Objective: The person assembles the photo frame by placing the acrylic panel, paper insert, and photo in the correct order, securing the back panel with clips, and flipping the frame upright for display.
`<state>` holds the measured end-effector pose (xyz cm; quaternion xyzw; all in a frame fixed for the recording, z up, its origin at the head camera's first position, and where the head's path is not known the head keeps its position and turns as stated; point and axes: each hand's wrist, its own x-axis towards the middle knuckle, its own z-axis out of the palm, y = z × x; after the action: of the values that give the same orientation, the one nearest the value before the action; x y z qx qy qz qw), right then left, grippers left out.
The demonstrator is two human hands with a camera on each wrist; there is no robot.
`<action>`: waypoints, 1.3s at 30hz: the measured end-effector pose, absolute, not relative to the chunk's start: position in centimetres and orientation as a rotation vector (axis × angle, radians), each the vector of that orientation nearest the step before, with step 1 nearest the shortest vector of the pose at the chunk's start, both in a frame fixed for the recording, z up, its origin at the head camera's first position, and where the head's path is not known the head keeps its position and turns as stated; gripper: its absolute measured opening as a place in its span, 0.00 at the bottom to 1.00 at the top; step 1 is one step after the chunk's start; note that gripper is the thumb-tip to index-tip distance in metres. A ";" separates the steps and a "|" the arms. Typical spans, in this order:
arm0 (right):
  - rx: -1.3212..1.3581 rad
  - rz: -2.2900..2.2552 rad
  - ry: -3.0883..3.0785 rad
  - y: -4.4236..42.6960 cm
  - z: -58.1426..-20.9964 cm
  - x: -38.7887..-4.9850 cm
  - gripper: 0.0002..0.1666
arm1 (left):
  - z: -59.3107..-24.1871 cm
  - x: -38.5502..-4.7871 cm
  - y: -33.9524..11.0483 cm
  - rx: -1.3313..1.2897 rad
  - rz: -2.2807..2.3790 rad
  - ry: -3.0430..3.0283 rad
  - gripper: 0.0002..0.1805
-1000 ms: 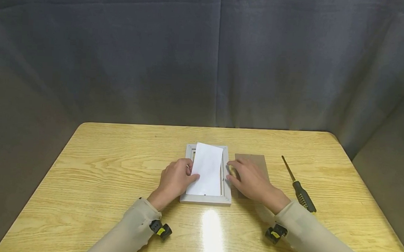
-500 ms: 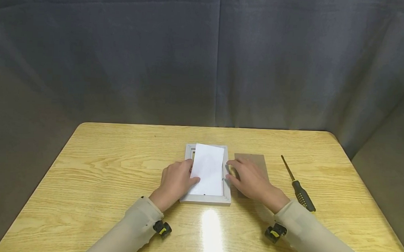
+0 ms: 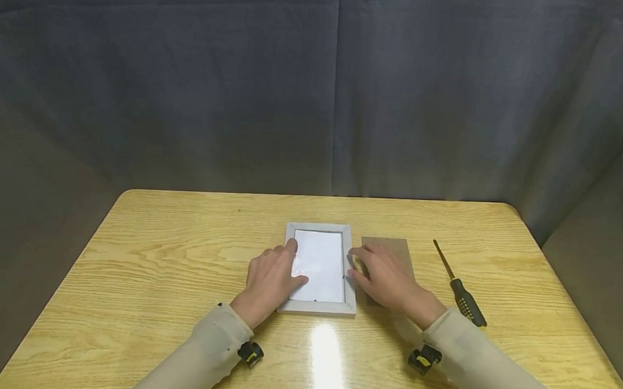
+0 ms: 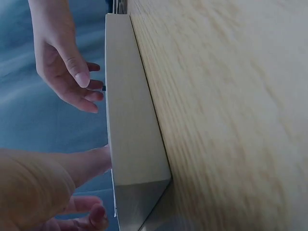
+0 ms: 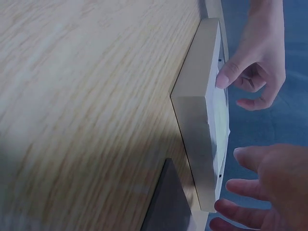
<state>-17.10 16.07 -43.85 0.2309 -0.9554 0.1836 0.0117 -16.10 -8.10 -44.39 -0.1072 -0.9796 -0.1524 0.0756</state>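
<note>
A light picture frame (image 3: 349, 308) lies back side up on the table, with a white sheet of paper (image 3: 317, 267) flat inside its recess. My left hand (image 3: 268, 282) is at the frame's left side, its thumb resting on the paper and its fingers extended along the left edge. My right hand (image 3: 386, 274) is by the right rail with fingers loosely bent; it holds nothing, and whether its fingertips touch the frame I cannot tell. In the right wrist view, the left thumb comes down over the frame's (image 5: 195, 149) recess.
A brown backing board (image 3: 393, 245) lies right of the frame, partly under my right hand. Farther right is a screwdriver (image 3: 466, 300) with a black and yellow handle. A dark curtain (image 3: 315, 102) hangs behind the wooden table (image 3: 174, 241).
The paper, earlier tilted up past the frame's top edge, has dropped flat into the recess. My left fingers have let go of its edge and straightened. The right hand has hardly moved.
</note>
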 end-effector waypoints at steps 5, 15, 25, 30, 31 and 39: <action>0.745 0.552 -2.965 16.0 -44.1 -17.0 0.25 | -44.4 -16.0 -8.1 -0.393 -0.410 -2.970 0.21; 0.751 0.552 -2.976 16.0 -43.9 -17.0 0.25 | -44.6 -16.0 -8.0 -0.457 -0.306 -3.005 0.17; 0.729 0.556 -2.986 16.0 -43.8 -17.0 0.26 | -44.2 -15.9 -8.1 -0.451 -0.353 -3.023 0.18; 0.724 0.570 -2.975 16.2 -43.8 -17.0 0.26 | -44.0 -15.9 -8.0 -0.437 -0.380 -3.031 0.18; 0.725 0.571 -2.972 16.2 -43.8 -17.0 0.26 | -43.9 -15.8 -8.0 -0.436 -0.381 -3.029 0.18; 0.720 0.570 -2.958 16.4 -43.6 -17.1 0.26 | -43.2 -15.7 -7.9 -0.410 -0.414 -2.995 0.21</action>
<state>-17.06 16.35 -43.60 0.2323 -0.9548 0.1839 0.0223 -15.70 -7.93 -43.24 -0.1343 -0.9806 -0.1356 0.0453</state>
